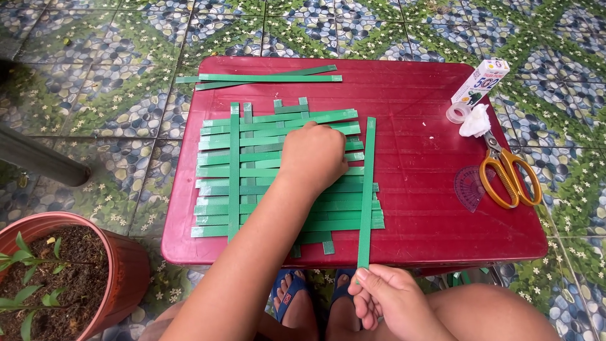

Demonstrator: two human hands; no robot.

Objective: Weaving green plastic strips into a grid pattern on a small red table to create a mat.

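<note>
A partly woven mat of green strips (pixel 278 183) lies on a small red table (pixel 416 208). My left hand (pixel 314 153) rests flat on the upper middle of the weave, fingers pressing the strips. My right hand (pixel 390 297) pinches the near end of one long green strip (pixel 367 189) at the table's front edge. That strip runs upright along the right side of the weave, lying over the ends of the horizontal strips.
Loose green strips (pixel 265 78) lie at the table's far edge. At the right are a white box (pixel 481 81), a tape roll (pixel 457 112), crumpled white paper (pixel 475 122), orange-handled scissors (pixel 508 173) and a clear protractor (pixel 468 188). A potted plant (pixel 57 278) stands lower left.
</note>
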